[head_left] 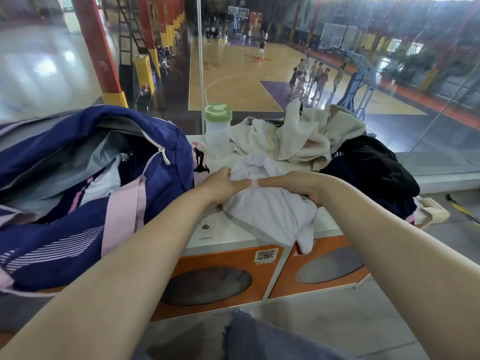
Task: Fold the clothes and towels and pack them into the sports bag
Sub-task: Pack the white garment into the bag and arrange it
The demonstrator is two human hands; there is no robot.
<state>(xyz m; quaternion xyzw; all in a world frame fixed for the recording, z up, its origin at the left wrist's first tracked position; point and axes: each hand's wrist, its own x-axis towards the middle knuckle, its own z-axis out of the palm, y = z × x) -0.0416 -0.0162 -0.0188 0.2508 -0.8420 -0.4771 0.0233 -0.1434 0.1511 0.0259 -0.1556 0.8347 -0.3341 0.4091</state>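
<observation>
hands meet on a crumpled white garment [270,203] at the centre of a white counter top [220,229]. the left hand [223,185] and right hand [291,185] each pinch a bunch of its cloth, fingertips nearly touching. the garment's near corner hangs over the counter edge toward 6 o'clock, so it looks likely to slide off if the grip loosens. the sports bag [91,193], navy with pink straps, sits open at 9 o'clock with pale clothing already inside. a clear bottle with a green lid [217,131] stands upright at 12 o'clock, just beyond the left hand; spreading the garment to fold it could knock it over. a heap of cream towels [298,136] lies at 1 o'clock and dark clothing [368,172] at 3 o'clock, both unfolded and crowding the folding space. beyond glass, a basketball court.
</observation>
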